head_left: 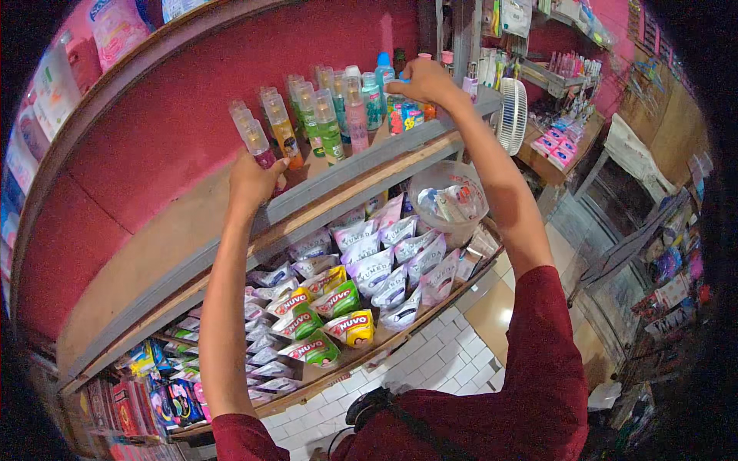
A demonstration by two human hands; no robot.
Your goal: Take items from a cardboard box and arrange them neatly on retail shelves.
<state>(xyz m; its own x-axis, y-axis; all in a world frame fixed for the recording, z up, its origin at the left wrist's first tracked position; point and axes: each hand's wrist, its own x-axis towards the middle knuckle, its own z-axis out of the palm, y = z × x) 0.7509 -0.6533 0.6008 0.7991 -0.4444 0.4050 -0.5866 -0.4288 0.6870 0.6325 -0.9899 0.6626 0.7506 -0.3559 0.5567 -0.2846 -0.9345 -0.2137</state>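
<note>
Rows of spray bottles with clear caps stand on a wooden shelf (190, 207). My left hand (255, 178) is closed around the lower part of a purple spray bottle (264, 157) at the left end of the rows. Beside it stands an orange spray bottle (287, 138), then green bottles (329, 135) and a pink one (356, 118). My right hand (426, 82) reaches over the right end, its fingers bent down at the blue cap of a bottle among small colourful bottles (396, 112); its grip is partly hidden.
A grey rail (357, 167) edges the shelf. Below are refill pouches (369, 271), NUVO packs (311, 348) and a clear plastic tub (452, 213) holding packets. A white fan (512, 115) stands right. Bulky packs (118, 31) line a shelf above left.
</note>
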